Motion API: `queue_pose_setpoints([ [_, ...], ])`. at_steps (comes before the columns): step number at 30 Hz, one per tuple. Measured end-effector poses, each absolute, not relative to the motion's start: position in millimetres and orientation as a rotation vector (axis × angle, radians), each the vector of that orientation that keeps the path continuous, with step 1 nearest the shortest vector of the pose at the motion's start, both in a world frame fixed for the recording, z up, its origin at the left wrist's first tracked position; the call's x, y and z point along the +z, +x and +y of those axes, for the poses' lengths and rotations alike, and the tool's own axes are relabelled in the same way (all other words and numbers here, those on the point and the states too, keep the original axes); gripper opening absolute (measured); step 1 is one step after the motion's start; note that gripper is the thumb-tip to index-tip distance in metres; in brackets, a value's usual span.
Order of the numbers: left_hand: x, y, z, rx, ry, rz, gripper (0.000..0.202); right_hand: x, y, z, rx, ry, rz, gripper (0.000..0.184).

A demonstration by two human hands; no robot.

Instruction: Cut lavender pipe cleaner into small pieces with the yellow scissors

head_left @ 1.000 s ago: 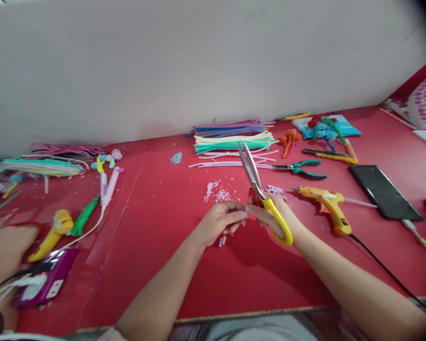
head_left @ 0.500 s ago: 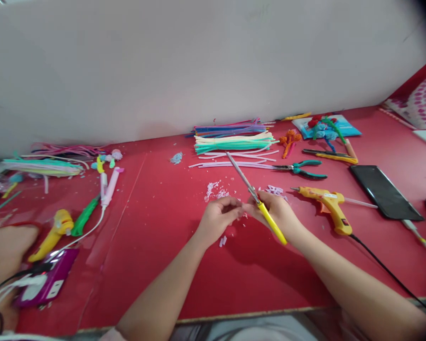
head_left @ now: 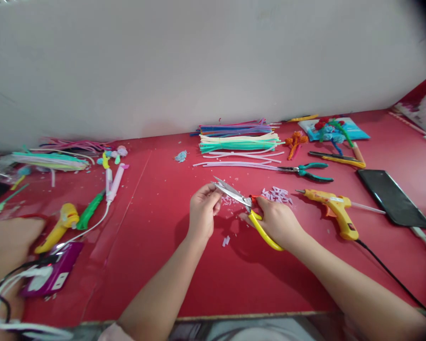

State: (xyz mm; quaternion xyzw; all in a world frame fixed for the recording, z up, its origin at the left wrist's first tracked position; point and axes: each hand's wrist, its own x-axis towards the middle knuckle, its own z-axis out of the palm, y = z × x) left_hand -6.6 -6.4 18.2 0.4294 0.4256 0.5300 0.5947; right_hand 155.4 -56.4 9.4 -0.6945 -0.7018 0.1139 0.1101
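R hand (head_left: 281, 220) wrapped rd 1 scissors (head_left: 240, 197), blades ajar; L hand (head_left: 200, 208) curled nr tips, can't tell grip. 1 pliers (head_left: 301, 171), 1 phone (head_left: 394, 196).

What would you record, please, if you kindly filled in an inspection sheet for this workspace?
Surface: red tabletop, strewn with pale scraps.
Things in hand: yellow-handled scissors, blades close to the left hand; lilac cut pieces lie beyond the right hand.
Clutter: needle-nose pliers, yellow hot-glue gun, smartphone, bundled pipe cleaners.
Hands: right grips the scissors; left has its fingers curled, anything between them too small to tell.
Cables: black cable from the glue gun; white cables at the purple power strip.
Surroundings: pale wall behind; another person's arm at left.
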Motion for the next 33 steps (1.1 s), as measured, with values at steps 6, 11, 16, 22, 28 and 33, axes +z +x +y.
queue_pose_setpoints([
  [6,16.7,-7.7,-6.3,1.224,1.001,0.971,0.011,8.0,155.7,-56.2,0.327,-2.039,-2.063,0.034],
  [11,18.1,-6.7,-6.7,1.245,0.986,0.958,0.012,10.2,155.4,-57.4,0.342,-2.023,-2.065,0.034],
  [16,19.7,-6.0,-7.3,1.248,0.979,0.966,0.012,11.3,155.6,-57.7,0.336,-2.027,-2.065,0.034],
  [22,19.0,-6.9,-6.7,1.246,0.993,0.935,0.011,9.1,156.5,-57.5,0.327,-2.008,-2.059,0.033],
  [28,17.8,-7.6,-6.5,1.247,0.994,0.917,0.010,9.4,157.2,-57.5,0.350,-2.029,-2.037,0.034],
  [33,18.4,-7.9,-6.1,1.240,0.997,0.915,0.012,12.1,156.6,-57.4,0.366,-2.037,-2.025,0.035],
])
